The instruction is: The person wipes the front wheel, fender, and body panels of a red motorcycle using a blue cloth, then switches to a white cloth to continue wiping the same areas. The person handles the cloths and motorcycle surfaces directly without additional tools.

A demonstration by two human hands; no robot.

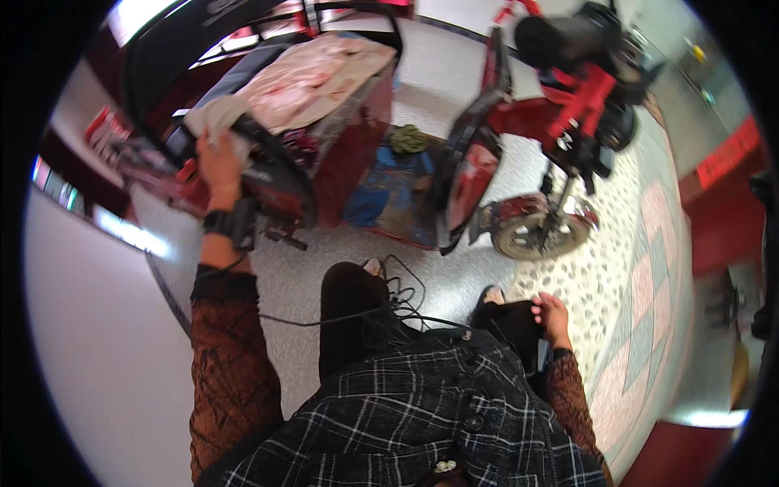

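My left hand [220, 164] grips a pale grey cloth [219, 117] against the black side armrest [277, 155] of a red three-wheeled scooter. Part of the cloth is hidden under the fingers. A cushion cover with pink patterning [316, 79] lies over the scooter's seat, right of that hand. My right hand [552, 313] hangs by my right leg, holding nothing I can see, its fingers slightly bent and apart. On the scooter's footboard [420, 213], worn blue in places, rests a dark green bundle [409, 139], perhaps a cloth.
Ahead on the right stand the scooter's front wheel [541, 234] and its red front shield [475, 176]. A black cable [316, 322] runs across my legs, with loops near my feet. A white wall [79, 316] rises on the left; pebble-patterned flooring [572, 274] lies to the right.
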